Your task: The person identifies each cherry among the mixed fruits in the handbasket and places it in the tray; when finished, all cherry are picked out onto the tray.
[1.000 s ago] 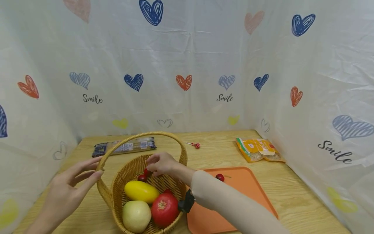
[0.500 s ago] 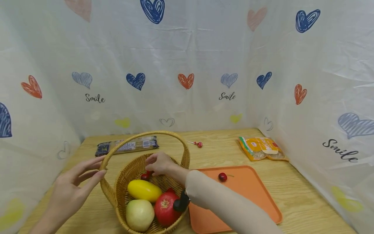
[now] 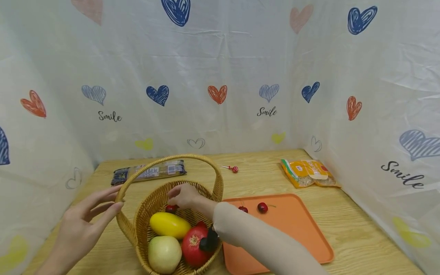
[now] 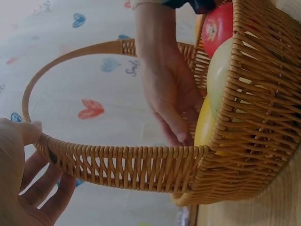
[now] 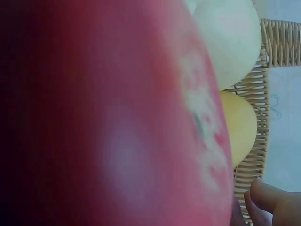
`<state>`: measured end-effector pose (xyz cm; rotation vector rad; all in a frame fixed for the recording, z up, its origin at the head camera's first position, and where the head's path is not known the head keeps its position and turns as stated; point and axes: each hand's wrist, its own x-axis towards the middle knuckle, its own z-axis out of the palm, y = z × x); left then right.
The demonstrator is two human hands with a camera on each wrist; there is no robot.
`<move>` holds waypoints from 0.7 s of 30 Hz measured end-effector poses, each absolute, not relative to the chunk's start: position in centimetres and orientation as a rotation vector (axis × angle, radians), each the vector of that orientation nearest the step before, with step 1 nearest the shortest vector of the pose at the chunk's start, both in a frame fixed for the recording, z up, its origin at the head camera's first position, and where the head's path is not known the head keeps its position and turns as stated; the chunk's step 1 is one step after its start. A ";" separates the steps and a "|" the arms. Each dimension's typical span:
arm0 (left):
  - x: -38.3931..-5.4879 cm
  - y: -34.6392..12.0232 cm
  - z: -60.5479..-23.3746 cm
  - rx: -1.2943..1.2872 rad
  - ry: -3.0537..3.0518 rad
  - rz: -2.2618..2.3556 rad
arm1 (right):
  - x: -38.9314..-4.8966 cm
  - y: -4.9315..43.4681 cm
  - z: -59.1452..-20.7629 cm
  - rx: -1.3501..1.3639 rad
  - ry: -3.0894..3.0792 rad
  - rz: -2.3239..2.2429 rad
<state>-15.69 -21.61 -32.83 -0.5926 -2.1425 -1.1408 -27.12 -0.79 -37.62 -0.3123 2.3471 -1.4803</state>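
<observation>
My left hand [image 3: 80, 225] holds the left side of the handle of a wicker basket [image 3: 146, 208], thumb on one side and fingers on the other. Down inside the basket reaches my right hand [image 3: 185, 196], fingers bent downward beside a dark red cherry [image 3: 171, 209]. Whether they pinch it is hidden. In front of that hand lie a yellow mango [image 3: 169, 224], a pale green apple [image 3: 165, 254] and a red pomegranate [image 3: 194, 246]. The pomegranate [image 5: 117, 117] fills most of the right wrist view. Thumb and fingertips show at the lower right there.
Right of the basket, an orange tray [image 3: 292, 233] bears a stemmed cherry [image 3: 262, 207] and another cherry [image 3: 243, 209] partly behind the sleeve. Farther back are a dark-ended packet [image 3: 151, 172], a lollipop [image 3: 234, 169] and an orange bag [image 3: 309, 173]. Printed curtains enclose the table.
My right hand has shifted slightly left inside the basket, and red at its fingertips is now hidden. The second tray cherry has come out from behind the forearm. The left hand keeps its hold.
</observation>
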 end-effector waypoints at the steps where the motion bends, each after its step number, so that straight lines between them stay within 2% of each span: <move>1: -15.7 -21.6 -32.9 -0.593 -2.143 -1.139 | -27.1 -0.9 -37.7 -0.302 2.346 -1.475; 21: -15.7 -21.8 -33.3 -0.552 -2.168 -1.149 | -27.0 -1.0 -39.0 -0.507 2.634 -0.815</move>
